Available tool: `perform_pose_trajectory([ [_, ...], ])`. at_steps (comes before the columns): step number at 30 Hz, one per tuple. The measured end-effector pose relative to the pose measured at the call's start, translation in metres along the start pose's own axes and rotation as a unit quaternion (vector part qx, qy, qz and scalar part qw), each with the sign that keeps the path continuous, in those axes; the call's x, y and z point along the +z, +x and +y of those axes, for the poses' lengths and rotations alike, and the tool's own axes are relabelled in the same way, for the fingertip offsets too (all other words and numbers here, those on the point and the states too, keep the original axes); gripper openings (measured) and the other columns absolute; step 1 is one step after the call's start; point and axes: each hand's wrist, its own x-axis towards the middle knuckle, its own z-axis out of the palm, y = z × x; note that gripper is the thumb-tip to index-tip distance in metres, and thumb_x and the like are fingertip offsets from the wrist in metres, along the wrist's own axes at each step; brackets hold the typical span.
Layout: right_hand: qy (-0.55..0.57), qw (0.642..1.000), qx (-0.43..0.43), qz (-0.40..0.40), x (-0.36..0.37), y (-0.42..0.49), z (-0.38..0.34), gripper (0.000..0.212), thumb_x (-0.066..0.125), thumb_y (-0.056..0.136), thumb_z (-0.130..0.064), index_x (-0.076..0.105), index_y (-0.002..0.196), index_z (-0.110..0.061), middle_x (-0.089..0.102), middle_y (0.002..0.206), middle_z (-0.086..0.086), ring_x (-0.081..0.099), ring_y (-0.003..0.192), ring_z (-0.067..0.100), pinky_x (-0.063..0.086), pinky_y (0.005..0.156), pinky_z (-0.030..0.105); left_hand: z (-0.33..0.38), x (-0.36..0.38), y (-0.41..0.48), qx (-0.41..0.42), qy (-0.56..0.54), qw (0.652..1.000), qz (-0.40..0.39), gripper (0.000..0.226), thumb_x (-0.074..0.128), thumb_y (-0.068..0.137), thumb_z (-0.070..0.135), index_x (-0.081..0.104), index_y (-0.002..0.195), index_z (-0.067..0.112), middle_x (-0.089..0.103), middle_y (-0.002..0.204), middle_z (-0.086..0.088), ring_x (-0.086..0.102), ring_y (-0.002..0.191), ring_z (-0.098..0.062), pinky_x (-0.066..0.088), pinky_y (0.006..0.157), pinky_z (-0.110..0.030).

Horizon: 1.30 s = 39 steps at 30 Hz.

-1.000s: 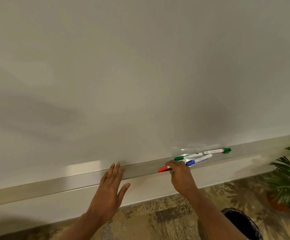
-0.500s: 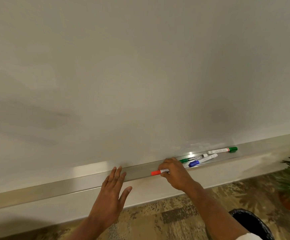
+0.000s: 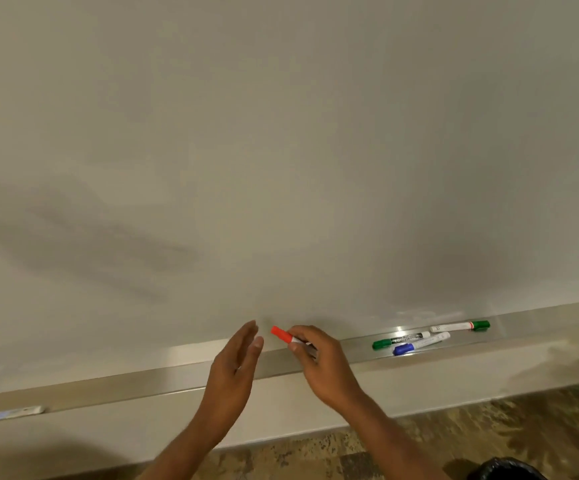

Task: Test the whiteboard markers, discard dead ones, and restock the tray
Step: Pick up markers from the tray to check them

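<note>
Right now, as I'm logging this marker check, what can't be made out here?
Head view:
Red-capped white marker: barrel hidden in the grip of the right hand.
Black-lined bin: cut off by the bottom edge.
Pale objects at the left end of the metal tray: blurred.
Print on the black-labelled green-capped marker: too small to read.

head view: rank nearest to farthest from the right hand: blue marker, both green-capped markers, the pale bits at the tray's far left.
From the right hand, which pinches the red marker:
1. Dark-labelled green marker, on the tray just right of it; blue marker beside it, too close to call.
2. Green-capped white marker, farther right.
3. Pale objects, tray's far left end.
</note>
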Motion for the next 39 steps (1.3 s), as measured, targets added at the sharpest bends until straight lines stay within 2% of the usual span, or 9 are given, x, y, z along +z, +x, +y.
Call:
perform_pose_trajectory([
  [3, 0.075, 0.997, 0.017, 0.000, 0.008, -0.008, -0.065, 0.018, 0.060, 0.099, -0.021, 0.068, 0.114, -0.027, 0.071, 0.102, -0.012, 0.064, 0.099, 0.005, 0.049, 0.083, 0.014, 0.045, -0.023, -0.006, -0.002, -0.098, 0.995, -0.023, 0.034, 0.057, 0.100, 0.037, 0.063, 0.134, 0.033, 0.067, 0.130, 0.019, 0.061, 0.124, -0.004, 0.044, 0.111, -0.031],
  [9, 0.139, 0.990, -0.014, 0.026, 0.020, -0.023, -0.163, 0.017, 0.058, 0.100, -0.025, 0.073, 0.106, -0.031, 0.072, 0.086, -0.009, 0.065, 0.077, 0.006, 0.051, 0.073, 0.022, 0.108, -0.071, -0.032, 0.016, -0.216, 0.970, -0.107, 0.031, 0.055, 0.102, 0.028, 0.071, 0.124, 0.014, 0.073, 0.115, -0.019, 0.069, 0.112, -0.035, 0.050, 0.106, -0.044],
  [14, 0.149, 0.986, -0.026, 0.068, 0.032, -0.028, -0.226, 0.021, 0.060, 0.099, -0.021, 0.076, 0.095, -0.034, 0.060, 0.064, -0.002, 0.049, 0.053, 0.007, 0.040, 0.054, 0.024, 0.140, -0.107, -0.048, 0.020, -0.275, 0.954, -0.120, 0.034, 0.063, 0.094, 0.031, 0.077, 0.114, 0.008, 0.072, 0.105, -0.019, 0.067, 0.098, -0.033, 0.054, 0.102, -0.041],
  [20, 0.070, 0.989, -0.046, 0.121, 0.053, -0.034, -0.288, 0.024, 0.056, 0.101, -0.022, 0.077, 0.102, -0.034, 0.061, 0.058, -0.019, 0.056, 0.058, 0.001, 0.043, 0.061, 0.016, 0.169, -0.147, -0.058, 0.020, -0.339, 0.936, -0.097, 0.025, 0.063, 0.095, 0.016, 0.077, 0.102, -0.003, 0.075, 0.108, -0.022, 0.071, 0.101, -0.036, 0.051, 0.104, -0.049],
  [24, 0.039, 0.986, -0.067, 0.147, 0.060, -0.032, -0.317, 0.029, 0.056, 0.100, -0.025, 0.070, 0.098, -0.050, 0.073, 0.077, -0.021, 0.068, 0.076, 0.001, 0.053, 0.071, 0.019, 0.188, -0.163, -0.063, 0.030, -0.365, 0.927, -0.085, 0.022, 0.064, 0.095, 0.011, 0.077, 0.100, -0.006, 0.077, 0.102, -0.021, 0.073, 0.102, -0.033, 0.057, 0.094, -0.041],
  [27, 0.011, 0.985, -0.087, 0.149, 0.058, -0.028, -0.328, 0.025, 0.058, 0.100, -0.028, 0.071, 0.098, -0.049, 0.075, 0.086, -0.017, 0.070, 0.084, 0.002, 0.055, 0.075, 0.020, 0.201, -0.172, -0.062, 0.048, -0.378, 0.923, -0.049, 0.019, 0.066, 0.093, 0.009, 0.076, 0.102, -0.005, 0.078, 0.098, -0.019, 0.075, 0.099, -0.030, 0.061, 0.083, -0.033],
  [33, 0.021, 0.982, -0.099, 0.159, 0.042, -0.017, -0.336, 0.021, 0.052, 0.099, -0.037, 0.071, 0.089, -0.039, 0.063, 0.066, 0.003, 0.053, 0.055, 0.011, 0.046, 0.060, 0.028, 0.233, -0.189, -0.048, 0.157, -0.370, 0.913, 0.066, 0.020, 0.063, 0.098, 0.015, 0.073, 0.111, 0.003, 0.079, 0.100, -0.010, 0.075, 0.100, -0.022, 0.055, 0.092, -0.035],
  [36, 0.113, 0.980, -0.101, 0.128, 0.016, -0.006, -0.356, 0.038, 0.048, 0.103, -0.012, 0.068, 0.110, -0.043, 0.068, 0.074, 0.005, 0.053, 0.055, 0.013, 0.040, 0.053, 0.024, 0.252, -0.198, -0.039, 0.298, -0.229, 0.911, 0.169, 0.018, 0.058, 0.100, 0.027, 0.075, 0.106, 0.024, 0.077, 0.103, 0.014, 0.070, 0.103, -0.006, 0.052, 0.092, -0.022],
  [39, 0.240, 0.953, -0.150, 0.110, -0.014, 0.004, -0.387, 0.038, 0.048, 0.100, 0.004, 0.075, 0.106, -0.021, 0.070, 0.083, 0.017, 0.058, 0.056, 0.023, 0.041, 0.046, 0.025, 0.266, -0.207, -0.020, 0.374, -0.139, 0.888, 0.228, 0.026, 0.051, 0.102, 0.035, 0.067, 0.121, 0.030, 0.070, 0.119, 0.021, 0.062, 0.119, 0.000, 0.047, 0.090, -0.008],
])
